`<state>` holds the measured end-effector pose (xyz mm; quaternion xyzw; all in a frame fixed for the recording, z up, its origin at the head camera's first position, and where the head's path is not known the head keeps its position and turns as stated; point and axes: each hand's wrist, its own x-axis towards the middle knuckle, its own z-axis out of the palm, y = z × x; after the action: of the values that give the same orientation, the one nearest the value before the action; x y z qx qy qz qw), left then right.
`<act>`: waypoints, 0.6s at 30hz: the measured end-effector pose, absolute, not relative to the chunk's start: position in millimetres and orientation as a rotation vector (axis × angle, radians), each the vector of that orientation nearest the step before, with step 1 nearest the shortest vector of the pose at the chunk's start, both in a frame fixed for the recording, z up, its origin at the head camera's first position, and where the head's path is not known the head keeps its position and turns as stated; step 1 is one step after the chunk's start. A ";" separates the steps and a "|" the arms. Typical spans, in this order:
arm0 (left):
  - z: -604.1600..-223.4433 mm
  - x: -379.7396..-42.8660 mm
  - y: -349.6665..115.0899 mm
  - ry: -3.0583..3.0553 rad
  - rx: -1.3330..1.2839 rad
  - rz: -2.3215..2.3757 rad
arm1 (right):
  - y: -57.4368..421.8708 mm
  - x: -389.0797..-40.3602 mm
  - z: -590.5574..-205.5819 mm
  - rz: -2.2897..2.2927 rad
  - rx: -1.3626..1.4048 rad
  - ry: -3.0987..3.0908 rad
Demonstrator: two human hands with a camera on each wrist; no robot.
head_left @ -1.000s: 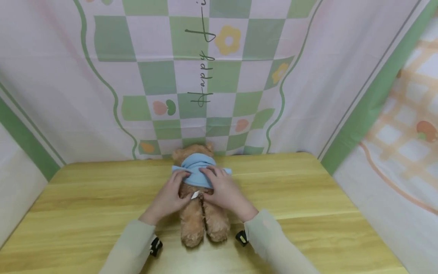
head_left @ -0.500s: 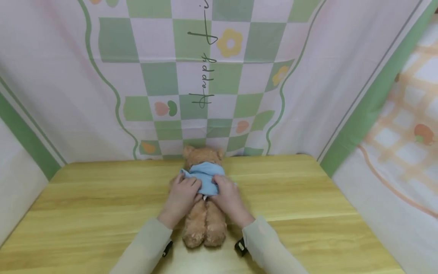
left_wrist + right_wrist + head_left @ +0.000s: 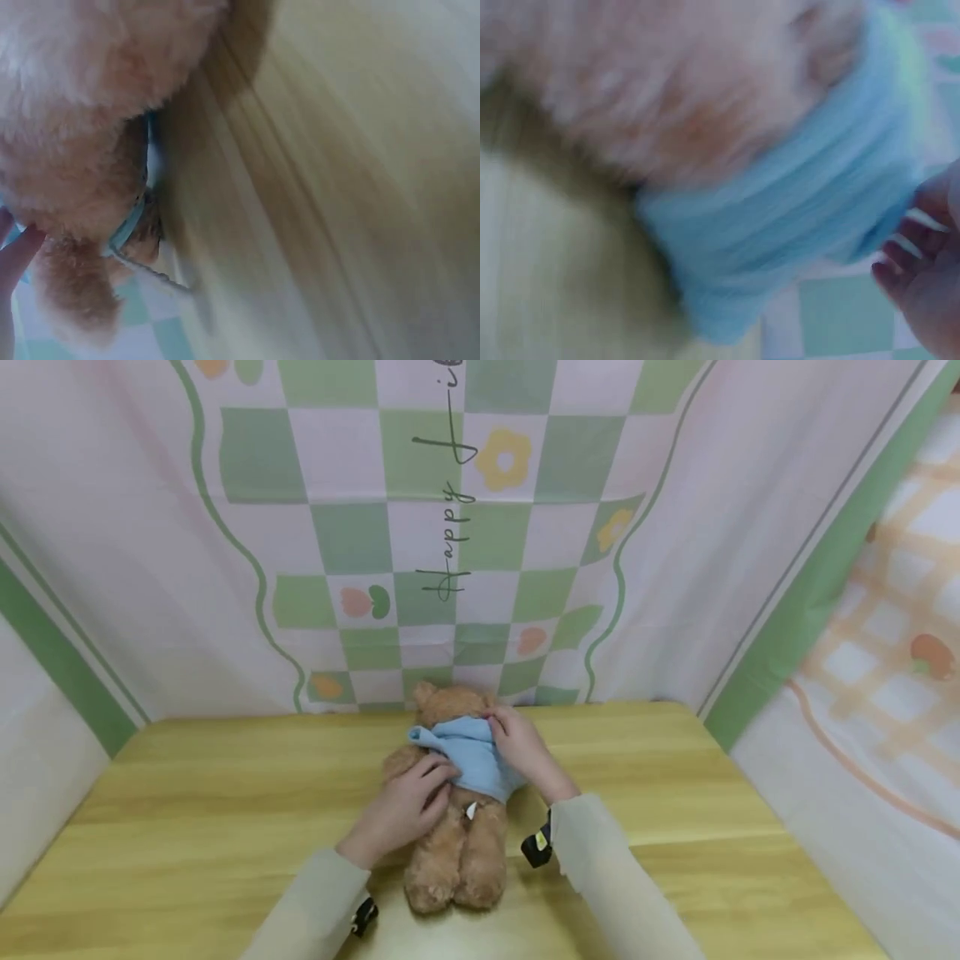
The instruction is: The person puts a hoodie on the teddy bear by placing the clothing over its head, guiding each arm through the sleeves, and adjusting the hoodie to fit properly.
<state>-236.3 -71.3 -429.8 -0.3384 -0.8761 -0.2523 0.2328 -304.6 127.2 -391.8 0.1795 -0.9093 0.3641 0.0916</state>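
Observation:
A brown teddy bear (image 3: 456, 860) lies on the table, head toward the back curtain and legs toward me. Bunched around its upper body is a light blue shirt (image 3: 472, 760), its left sleeve opening sticking out beside a bare furry arm (image 3: 75, 292). My left hand (image 3: 405, 802) rests on the bear's left side, fingertips at the shirt's lower edge. Up by the neck, my right hand (image 3: 521, 747) pinches the shirt's edge at the right shoulder. A white tag (image 3: 471, 811) shows between the legs. In the left wrist view, a pale cord (image 3: 150, 271) hangs by the arm.
The wooden table (image 3: 225, 793) extends to both sides of the bear. A checkered curtain (image 3: 427, 535) hangs right behind its back edge, and more cloth hangs at left and right. Black wrist devices (image 3: 537, 845) sit under both sleeves.
My right hand has moved from the shirt's lower part up to the neck. The left hand's fingers have loosened from the cloth. The bear has shifted right, and its left arm now shows.

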 end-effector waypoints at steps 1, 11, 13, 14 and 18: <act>-431.3 -237.1 -71.3 -2.381 -0.903 -0.746 | 126.0 -307.6 -396.4 1.049 0.528 -2.712; -437.3 -252.3 -86.5 -2.376 -0.768 -0.772 | 124.9 -315.9 -410.3 1.103 0.504 -2.688; -436.7 -253.6 -87.9 -2.407 -0.849 -0.709 | 125.0 -318.4 -409.0 1.042 0.537 -2.697; -436.4 -254.2 -88.1 -2.413 -0.878 -0.684 | 124.7 -319.8 -408.0 0.985 0.565 -2.708; -435.7 -256.3 -88.1 -2.391 -0.943 -0.605 | 121.0 -323.4 -400.8 0.727 0.667 -2.737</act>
<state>-256.3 -88.1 -435.7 -0.3460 -0.8772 -0.2220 0.2480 -323.4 121.0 -400.8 0.2276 -0.9344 0.2483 0.1158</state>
